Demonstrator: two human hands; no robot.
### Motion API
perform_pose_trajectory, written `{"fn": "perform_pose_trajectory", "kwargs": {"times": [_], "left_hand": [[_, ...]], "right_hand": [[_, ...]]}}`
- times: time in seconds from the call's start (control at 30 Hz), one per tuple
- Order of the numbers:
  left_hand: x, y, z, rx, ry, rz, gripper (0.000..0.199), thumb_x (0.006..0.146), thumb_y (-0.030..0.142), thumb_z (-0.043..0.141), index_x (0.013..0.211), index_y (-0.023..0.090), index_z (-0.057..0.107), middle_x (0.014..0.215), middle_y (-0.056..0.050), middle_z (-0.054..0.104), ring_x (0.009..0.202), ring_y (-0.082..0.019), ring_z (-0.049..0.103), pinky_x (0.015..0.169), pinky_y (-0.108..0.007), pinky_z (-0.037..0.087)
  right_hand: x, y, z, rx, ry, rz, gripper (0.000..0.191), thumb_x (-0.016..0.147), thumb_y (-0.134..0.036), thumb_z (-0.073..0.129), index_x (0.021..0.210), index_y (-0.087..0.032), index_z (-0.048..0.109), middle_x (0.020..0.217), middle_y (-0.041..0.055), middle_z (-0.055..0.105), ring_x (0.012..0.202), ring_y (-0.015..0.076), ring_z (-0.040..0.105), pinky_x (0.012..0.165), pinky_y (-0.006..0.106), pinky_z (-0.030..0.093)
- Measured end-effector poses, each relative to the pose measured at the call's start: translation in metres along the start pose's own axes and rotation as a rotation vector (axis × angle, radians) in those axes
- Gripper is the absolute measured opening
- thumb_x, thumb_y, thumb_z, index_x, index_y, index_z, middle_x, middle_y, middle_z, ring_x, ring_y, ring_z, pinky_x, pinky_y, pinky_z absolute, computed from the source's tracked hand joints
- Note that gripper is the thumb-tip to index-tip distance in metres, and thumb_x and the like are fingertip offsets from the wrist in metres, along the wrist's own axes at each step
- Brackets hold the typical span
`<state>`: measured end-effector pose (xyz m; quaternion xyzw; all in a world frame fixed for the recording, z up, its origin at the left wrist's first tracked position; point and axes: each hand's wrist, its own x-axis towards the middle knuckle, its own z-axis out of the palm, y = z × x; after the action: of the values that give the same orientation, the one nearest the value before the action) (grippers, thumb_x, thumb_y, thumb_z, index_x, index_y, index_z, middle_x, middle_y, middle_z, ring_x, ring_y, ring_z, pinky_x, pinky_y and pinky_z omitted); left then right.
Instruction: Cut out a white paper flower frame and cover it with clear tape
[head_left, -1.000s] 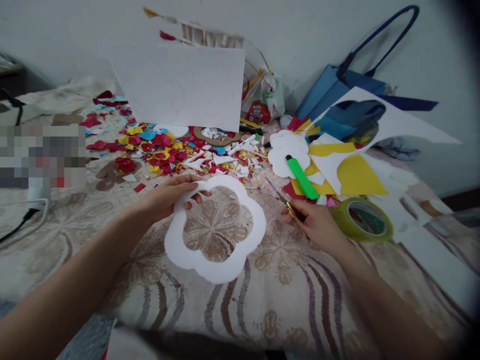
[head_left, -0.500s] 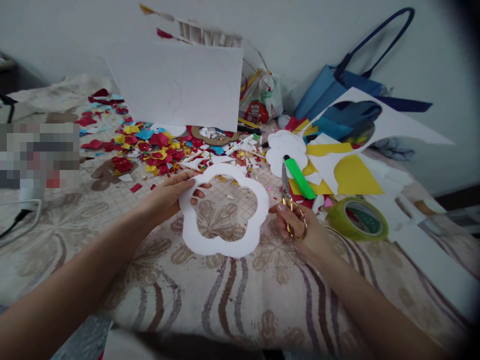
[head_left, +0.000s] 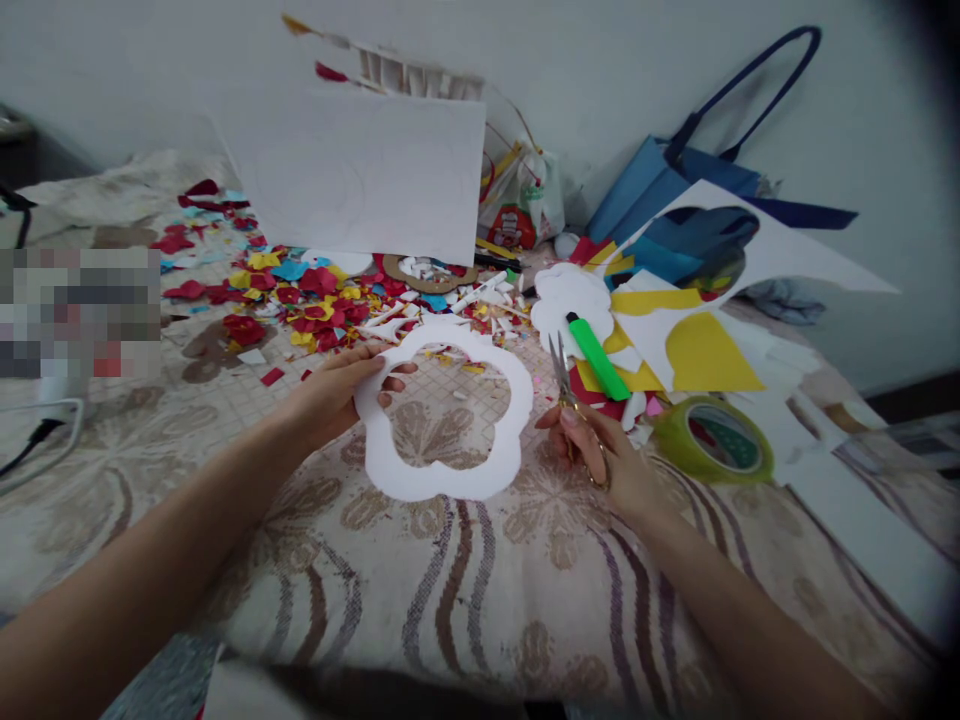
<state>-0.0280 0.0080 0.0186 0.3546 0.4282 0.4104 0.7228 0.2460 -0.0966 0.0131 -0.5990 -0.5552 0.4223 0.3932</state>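
My left hand grips the left edge of a white flower-shaped paper ring, thumb on top and fingers behind it. The ring is held up over the tablecloth, its open middle showing the pattern beneath. In my right hand is a pair of scissors with gold handles, the fingers in the loops. Their blades point up and away, slightly parted, to the right of the ring and apart from it. Just beyond the blades lie a green marker and a stack of white scalloped paper shapes.
Red, yellow, blue and white paper scraps lie behind the ring. A white sheet stands upright at the back. To the right are yellow paper, a roll of tape, a cut-out white sheet and a blue bag.
The scissors' blades have parted and turned a little to the left. The paper ring has tilted slightly and shifted a little left in my left hand.
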Motion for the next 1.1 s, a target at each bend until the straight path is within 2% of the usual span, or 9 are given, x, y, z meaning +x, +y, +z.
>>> {"fn": "perform_pose_trajectory", "kwargs": {"times": [0.13, 0.27, 0.43, 0.57, 0.73, 0.9, 1.1], "left_hand": [[0.000, 0.000, 0.000, 0.002, 0.003, -0.016, 0.016, 0.091, 0.004, 0.042, 0.095, 0.015, 0.054, 0.084, -0.005, 0.071, 0.058, -0.006, 0.057, 0.046, -0.013, 0.041], [0.001, -0.002, -0.002, 0.001, -0.015, -0.013, 0.014, 0.092, 0.007, 0.043, 0.092, 0.016, 0.054, 0.084, -0.003, 0.072, 0.060, -0.006, 0.056, 0.047, -0.013, 0.040], [0.001, -0.006, 0.004, -0.071, 0.024, 0.006, 0.015, 0.090, 0.005, 0.042, 0.091, 0.012, 0.054, 0.085, -0.006, 0.071, 0.061, -0.008, 0.059, 0.048, -0.015, 0.044], [0.003, -0.012, 0.010, -0.143, 0.043, 0.026, 0.018, 0.090, 0.003, 0.039, 0.089, 0.010, 0.055, 0.085, -0.009, 0.070, 0.061, -0.009, 0.061, 0.052, -0.017, 0.048], [0.002, -0.014, 0.007, -0.041, 0.012, -0.014, 0.013, 0.085, 0.008, 0.050, 0.094, 0.010, 0.059, 0.095, -0.012, 0.070, 0.068, -0.013, 0.066, 0.056, -0.022, 0.053], [-0.002, -0.002, 0.009, 0.051, -0.001, -0.010, 0.019, 0.088, 0.024, 0.053, 0.101, 0.014, 0.061, 0.102, -0.011, 0.069, 0.078, -0.017, 0.067, 0.058, -0.025, 0.055], [-0.003, 0.005, 0.002, 0.057, -0.159, -0.115, 0.024, 0.089, 0.031, 0.050, 0.099, 0.013, 0.063, 0.103, -0.013, 0.069, 0.088, -0.021, 0.067, 0.070, -0.029, 0.056]], "right_hand": [[0.000, 0.007, 0.006, 0.147, -0.035, 0.042, 0.036, 0.086, -0.055, 0.050, 0.087, -0.019, 0.059, 0.059, -0.0034, 0.048, 0.052, 0.0107, 0.045, 0.048, 0.025, 0.032], [0.000, 0.008, 0.008, 0.192, -0.026, 0.045, 0.036, 0.085, -0.053, 0.052, 0.090, -0.019, 0.060, 0.059, -0.0037, 0.048, 0.051, 0.0104, 0.045, 0.047, 0.025, 0.031], [-0.003, 0.005, 0.009, 0.185, -0.014, 0.003, 0.031, 0.084, -0.050, 0.056, 0.085, -0.019, 0.059, 0.058, -0.0041, 0.049, 0.052, 0.0099, 0.045, 0.049, 0.024, 0.033], [-0.006, 0.002, 0.014, 0.194, -0.017, 0.035, 0.027, 0.079, -0.045, 0.064, 0.080, -0.020, 0.057, 0.056, -0.0050, 0.049, 0.050, 0.0092, 0.043, 0.048, 0.023, 0.032], [-0.003, 0.005, 0.009, 0.291, -0.016, 0.068, 0.023, 0.077, -0.038, 0.066, 0.074, -0.019, 0.054, 0.053, -0.0060, 0.047, 0.048, 0.0079, 0.042, 0.046, 0.022, 0.030], [-0.001, 0.009, 0.000, 0.302, -0.187, 0.117, 0.023, 0.078, -0.037, 0.063, 0.070, -0.019, 0.052, 0.055, -0.0054, 0.045, 0.049, 0.0082, 0.040, 0.045, 0.023, 0.027], [-0.003, -0.005, -0.004, 0.098, -0.431, 0.130, 0.023, 0.073, -0.039, 0.062, 0.071, -0.018, 0.053, 0.056, -0.0044, 0.045, 0.050, 0.0086, 0.040, 0.046, 0.023, 0.029]]}}
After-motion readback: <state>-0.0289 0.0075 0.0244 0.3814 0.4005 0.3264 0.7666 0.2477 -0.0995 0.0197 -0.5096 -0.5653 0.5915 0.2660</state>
